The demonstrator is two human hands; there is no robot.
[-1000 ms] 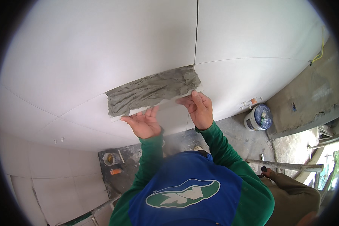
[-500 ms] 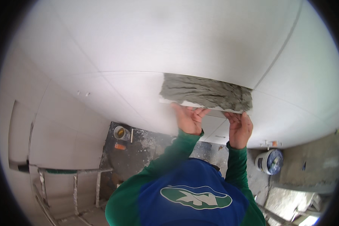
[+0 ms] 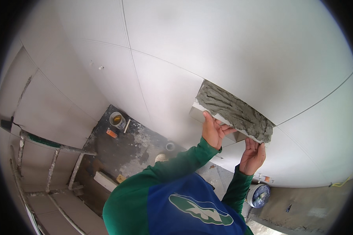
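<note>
A narrow white tile strip (image 3: 219, 116) covered in ridged grey mortar (image 3: 237, 109) lies at a rectangular recess in the white tiled wall (image 3: 168, 39). My left hand (image 3: 215, 132) grips its lower edge near the left end, thumb at the front and fingers curled beneath. My right hand (image 3: 252, 158) holds that edge at the other end, fingertips pressed to it. Whether the strip touches the back of the recess, I cannot tell.
A paint-stained metal scaffold (image 3: 51, 170) stands at the lower left. On the dark floor (image 3: 139, 145) are a small bucket (image 3: 117, 120), an orange object (image 3: 111, 133) and a white offcut (image 3: 104, 181). A larger bucket (image 3: 258, 196) sits at lower right.
My view has swung, bringing the scaffold in and taking the co-worker seen a second ago out. Hands and strip appear farther right and more slanted; both hands still hold it.
</note>
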